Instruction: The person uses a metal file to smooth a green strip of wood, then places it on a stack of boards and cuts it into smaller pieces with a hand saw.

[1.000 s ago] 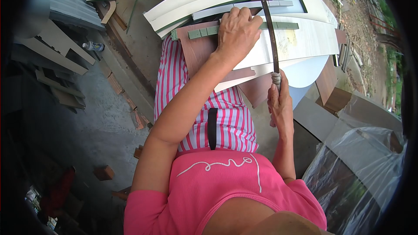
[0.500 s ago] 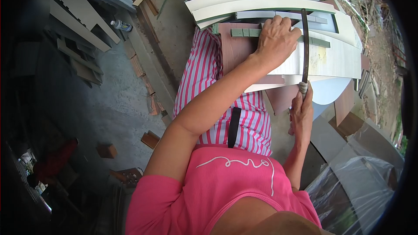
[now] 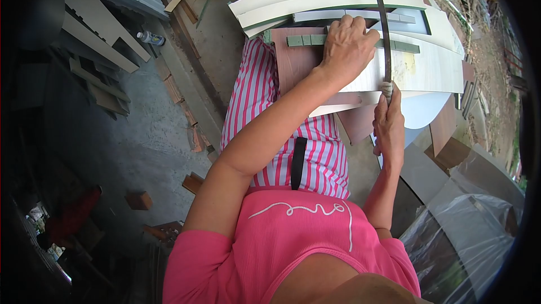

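My left hand [image 3: 348, 50] is closed over a narrow green strip [image 3: 307, 40] that lies across the boards, pressing it down. Several cross lines divide the strip's left end into short blocks. In my right hand [image 3: 389, 121] is a thin dark hacksaw blade [image 3: 385, 33], its lower end wrapped in pale cord or cloth as a grip. The blade points away from me and crosses over the strip just right of my left hand's fingers. Under the strip are a brown board [image 3: 296, 59] and a whitish panel [image 3: 428, 67].
Cream curved panels [image 3: 338, 5] are stacked beyond my hands. More cut panels [image 3: 101, 28] lean at the left near a bottle [image 3: 151, 38]. Clear plastic sheeting [image 3: 468, 236] covers boards at lower right. A small wooden block [image 3: 138, 200] rests on the concrete floor.
My right hand has pushed the blade forward, away from my body, so its grip is nearer the strip. My left hand keeps its hold. The whole view has shifted slightly.
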`<state>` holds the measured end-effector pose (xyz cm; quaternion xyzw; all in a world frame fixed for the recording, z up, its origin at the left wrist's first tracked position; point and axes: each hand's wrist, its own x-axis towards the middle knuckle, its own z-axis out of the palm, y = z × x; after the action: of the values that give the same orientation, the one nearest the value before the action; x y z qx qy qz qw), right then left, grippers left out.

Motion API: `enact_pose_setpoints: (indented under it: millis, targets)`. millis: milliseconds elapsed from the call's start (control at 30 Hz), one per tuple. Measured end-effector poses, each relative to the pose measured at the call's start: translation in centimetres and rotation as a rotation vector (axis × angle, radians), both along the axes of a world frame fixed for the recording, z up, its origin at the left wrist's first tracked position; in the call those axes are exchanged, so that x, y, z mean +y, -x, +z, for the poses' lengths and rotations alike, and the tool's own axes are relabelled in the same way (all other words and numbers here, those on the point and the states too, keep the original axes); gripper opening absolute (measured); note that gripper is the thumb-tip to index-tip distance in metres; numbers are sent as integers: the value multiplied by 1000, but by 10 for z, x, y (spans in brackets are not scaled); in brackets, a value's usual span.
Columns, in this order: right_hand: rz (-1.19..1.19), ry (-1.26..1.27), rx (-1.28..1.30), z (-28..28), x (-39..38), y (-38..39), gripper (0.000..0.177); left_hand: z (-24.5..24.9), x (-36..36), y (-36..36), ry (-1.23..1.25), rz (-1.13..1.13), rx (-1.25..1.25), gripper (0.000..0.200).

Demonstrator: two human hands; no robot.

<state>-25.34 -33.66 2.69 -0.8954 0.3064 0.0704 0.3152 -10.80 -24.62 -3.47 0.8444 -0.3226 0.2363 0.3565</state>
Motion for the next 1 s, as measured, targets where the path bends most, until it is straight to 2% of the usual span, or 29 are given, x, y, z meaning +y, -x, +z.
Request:
enact_pose_setpoints:
  millis: [100, 267, 633, 1000]
  targets:
    - [-7, -6, -38, -3, 1, 13, 40, 0, -1, 1, -14, 4, 13, 25]
    - [-47, -14, 51, 0, 2, 36, 39, -1, -1, 1, -8, 1, 14, 25]
    - [17, 36, 32, 3, -9, 11, 34, -2, -2, 0, 3, 11, 7, 22]
    - [36, 37, 33, 2, -7, 20, 33, 0, -1, 2, 5, 5, 16, 25]
